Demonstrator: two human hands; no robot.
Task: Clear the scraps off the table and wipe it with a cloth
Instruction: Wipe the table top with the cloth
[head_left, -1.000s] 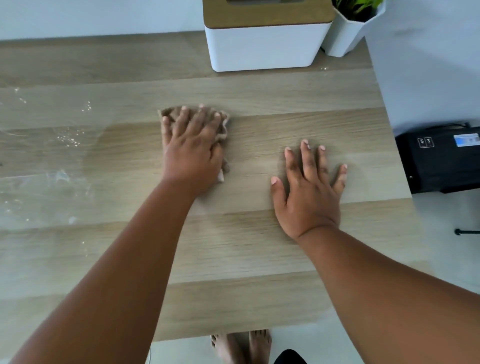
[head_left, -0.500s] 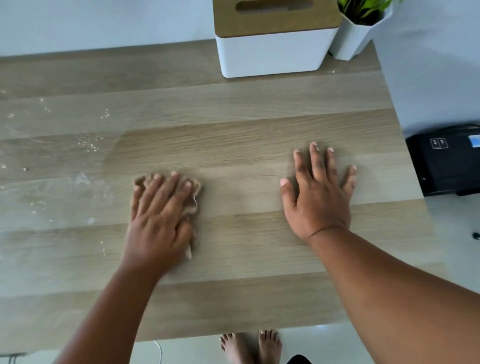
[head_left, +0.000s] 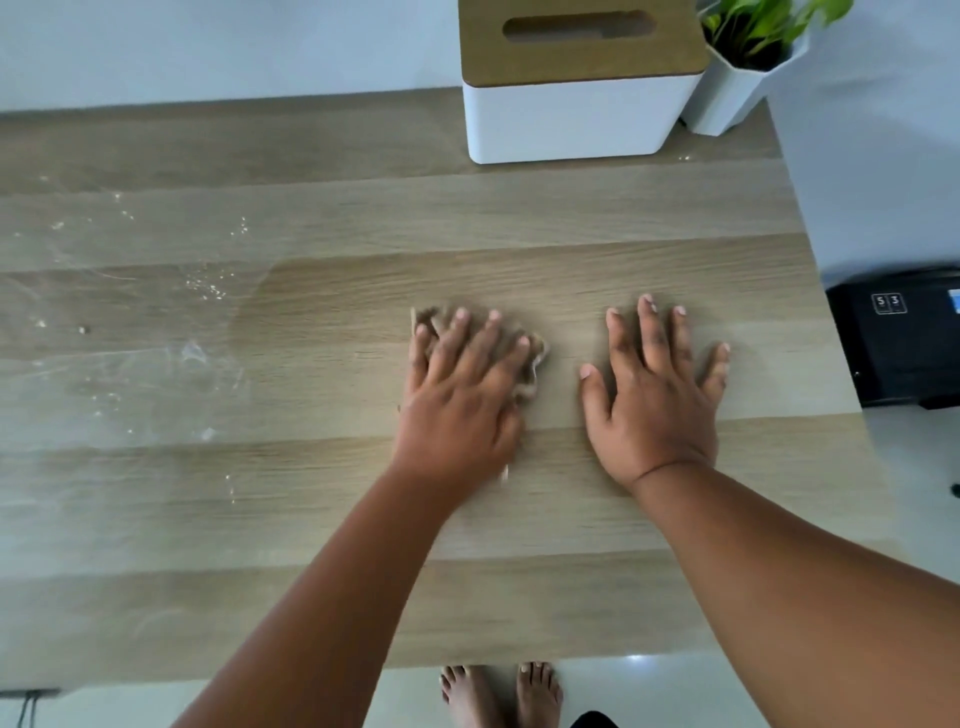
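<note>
My left hand (head_left: 462, 395) presses flat on a crumpled brown cloth (head_left: 535, 369) in the middle of the wooden table (head_left: 519, 597); most of the cloth is hidden under the palm and the hand is blurred. Just to its right, my right hand (head_left: 657, 400) lies flat on the bare tabletop with fingers spread, holding nothing. On the left part of the table, pale smears and small crumbs (head_left: 208, 283) cover the wood, while the middle patch looks darker.
A white tissue box with a wooden lid (head_left: 576, 98) and a white plant pot (head_left: 732, 93) stand at the table's back right. A black device (head_left: 904, 338) sits beyond the right edge. Bare feet (head_left: 498, 693) show below the front edge.
My left hand slid the cloth from the back toward me and leftward, then to the right, next to my right hand. The right hand stayed flat in place.
</note>
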